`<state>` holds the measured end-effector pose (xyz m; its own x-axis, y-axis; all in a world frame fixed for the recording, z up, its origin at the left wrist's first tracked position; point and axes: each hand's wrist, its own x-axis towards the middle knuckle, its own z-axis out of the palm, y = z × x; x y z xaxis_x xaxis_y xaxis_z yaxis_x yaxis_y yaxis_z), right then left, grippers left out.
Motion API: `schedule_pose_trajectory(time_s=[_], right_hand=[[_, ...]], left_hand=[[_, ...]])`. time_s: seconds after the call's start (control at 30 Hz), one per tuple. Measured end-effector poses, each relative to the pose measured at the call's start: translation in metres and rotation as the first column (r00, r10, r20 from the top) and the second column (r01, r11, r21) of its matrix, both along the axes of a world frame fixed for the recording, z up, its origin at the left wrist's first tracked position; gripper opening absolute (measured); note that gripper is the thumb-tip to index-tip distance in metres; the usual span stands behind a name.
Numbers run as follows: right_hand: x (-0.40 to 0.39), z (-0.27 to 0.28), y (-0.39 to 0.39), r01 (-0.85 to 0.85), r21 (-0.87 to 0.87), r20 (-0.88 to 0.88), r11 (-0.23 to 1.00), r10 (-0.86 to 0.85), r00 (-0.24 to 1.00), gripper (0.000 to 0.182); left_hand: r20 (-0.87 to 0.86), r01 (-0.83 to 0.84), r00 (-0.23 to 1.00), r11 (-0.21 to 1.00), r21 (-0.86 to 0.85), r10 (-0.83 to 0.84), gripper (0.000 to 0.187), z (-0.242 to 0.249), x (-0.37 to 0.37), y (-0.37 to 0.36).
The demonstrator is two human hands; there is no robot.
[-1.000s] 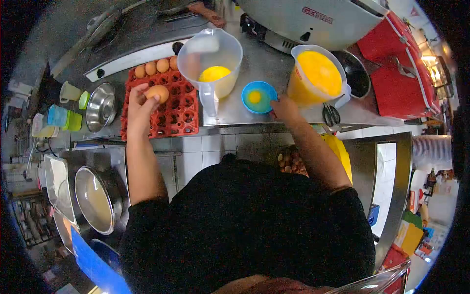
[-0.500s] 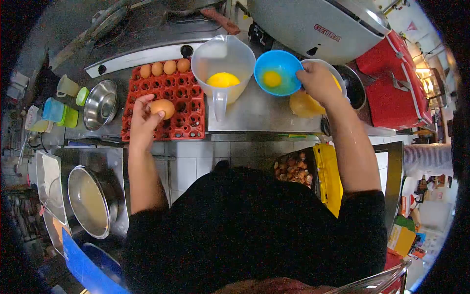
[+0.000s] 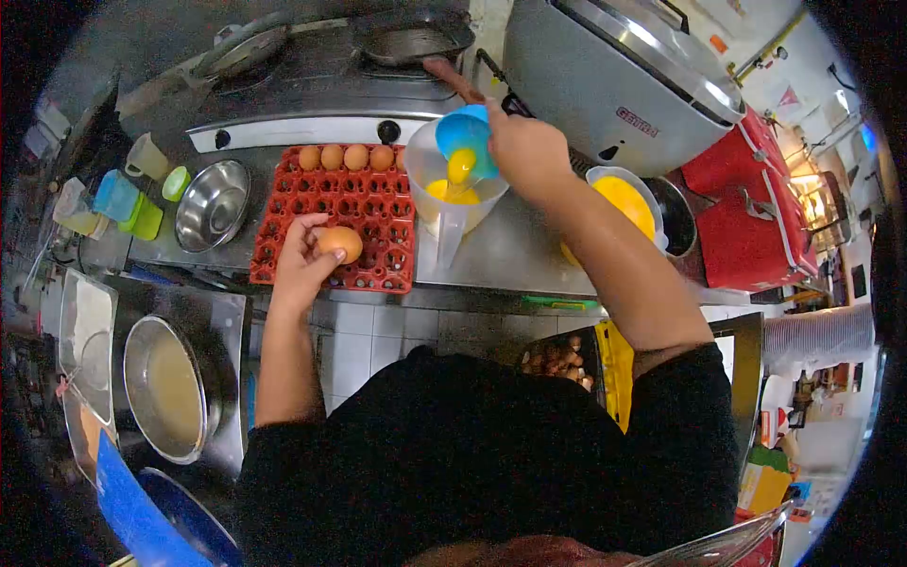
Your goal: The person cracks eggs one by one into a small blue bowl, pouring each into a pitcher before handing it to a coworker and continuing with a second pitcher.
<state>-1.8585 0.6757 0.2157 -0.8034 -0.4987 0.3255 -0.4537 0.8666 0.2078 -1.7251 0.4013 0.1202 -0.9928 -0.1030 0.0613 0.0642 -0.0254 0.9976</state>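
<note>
My right hand (image 3: 527, 156) grips a blue bowl (image 3: 453, 130) and tips it over the clear plastic measuring jug (image 3: 425, 168). A raw egg (image 3: 461, 166) slides out of the bowl toward the yolks (image 3: 444, 193) lying in the jug. In my left hand (image 3: 307, 257) is a brown egg (image 3: 340, 245), held above the front of a red egg tray (image 3: 274, 227). Several brown eggs (image 3: 332, 157) stand in the tray's back row; many of its other cups hold none. The jug's handle (image 3: 451, 238) points toward me.
Right of the jug stands a container of beaten yellow egg (image 3: 624, 203), beside a large grey GETRA cooker (image 3: 605, 94). A steel bowl (image 3: 213, 206) sits left of the tray. Below the counter edge are a bin of eggshells (image 3: 557, 364) and, at left, a pot of pale liquid (image 3: 170, 387).
My right hand has carried the blue bowl left and tilted it over the jug, so the egg pours out. My left hand still holds its egg over the tray. The view has shifted slightly.
</note>
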Motion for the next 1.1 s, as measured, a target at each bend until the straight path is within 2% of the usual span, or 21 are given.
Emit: schedule_pose_trajectory(time_s=[0.07, 0.17, 0.27, 0.33, 0.37, 0.47, 0.57, 0.63, 0.67, 0.77, 0.87, 0.9, 0.97, 1.07, 1.1], right_hand=[[0.0, -0.006, -0.005, -0.106, 0.175, -0.172, 0.979, 0.136, 0.976, 0.044], [-0.005, -0.006, -0.004, -0.3, 0.191, -0.322, 0.935, 0.348, 0.88, 0.042], [-0.012, -0.004, 0.001, -0.305, 0.178, -0.372, 0.935, 0.351, 0.859, 0.042], [-0.012, -0.009, 0.005, -0.096, -0.072, -0.248, 0.993, 0.076, 0.966, 0.043], [-0.012, -0.013, 0.008, 0.03, -0.183, -0.158, 0.983, -0.059, 0.986, 0.044], [-0.011, -0.029, 0.034, 0.149, -0.585, -0.075, 0.797, -0.237, 0.969, 0.032], [0.015, -0.045, 0.069, 0.236, -0.814, 0.226, 0.531, -0.085, 0.97, 0.021], [0.045, -0.058, 0.086, 0.464, -0.777, 0.475, 0.426, -0.086, 0.876, 0.023], [0.06, -0.063, 0.093, 0.568, -0.734, 0.587, 0.371, -0.075, 0.806, 0.024], [0.087, -0.102, 0.119, 0.626, -0.683, 0.654, 0.375, -0.068, 0.754, 0.018], [0.09, -0.138, 0.133, 0.762, -0.479, 0.783, 0.435, -0.179, 0.595, 0.016], [0.087, -0.159, 0.137, 0.73, -0.483, 0.758, 0.483, -0.187, 0.625, 0.017], [0.077, -0.186, 0.143, 0.659, -0.483, 0.699, 0.576, -0.2, 0.687, 0.02], [0.08, -0.19, 0.134, 0.742, -0.566, 0.808, 0.359, 0.059, 0.587, 0.038], [0.079, -0.2, 0.137, 0.64, -0.625, 0.71, 0.447, -0.015, 0.704, 0.041]], left_hand=[[-0.02, -0.015, 1.0, 1.0, 0.008, 0.015, 0.046, 0.005, 0.004, 0.0], [-0.027, -0.034, 0.999, 0.999, -0.003, 0.034, 0.047, 0.006, 0.006, -0.001], [-0.051, -0.028, 0.998, 0.999, 0.035, 0.03, 0.048, 0.006, 0.005, 0.001], [-0.057, -0.013, 0.998, 0.998, 0.057, 0.016, 0.049, 0.006, 0.003, 0.004], [-0.053, -0.005, 0.999, 0.998, 0.057, 0.008, 0.05, 0.007, 0.001, 0.006], [-0.054, 0.021, 0.998, 0.991, 0.133, -0.014, 0.052, 0.01, -0.001, 0.018], [-0.051, 0.08, 0.996, 0.972, 0.219, -0.071, 0.057, 0.004, -0.001, 0.026], [-0.042, 0.121, 0.993, 0.95, 0.288, -0.114, 0.059, 0.012, 0.002, 0.036], [-0.074, 0.143, 0.989, 0.952, 0.269, -0.127, 0.061, 0.013, 0.003, 0.041], [-0.115, 0.238, 0.97, 0.926, 0.292, -0.213, 0.063, 0.021, 0.008, 0.054], [-0.102, 0.303, 0.953, 0.922, 0.243, -0.286, 0.068, 0.02, 0.011, 0.071], [-0.102, 0.333, 0.943, 0.918, 0.215, -0.318, 0.069, 0.019, 0.012, 0.078], [-0.085, 0.407, 0.912, 0.867, 0.287, -0.4, 0.07, 0.018, 0.014, 0.094], [-0.077, 0.546, 0.826, 0.76, 0.352, -0.558, 0.067, 0.006, 0.008, 0.114], [-0.052, 0.558, 0.815, 0.756, 0.342, -0.577, 0.067, 0.004, 0.006, 0.122]])
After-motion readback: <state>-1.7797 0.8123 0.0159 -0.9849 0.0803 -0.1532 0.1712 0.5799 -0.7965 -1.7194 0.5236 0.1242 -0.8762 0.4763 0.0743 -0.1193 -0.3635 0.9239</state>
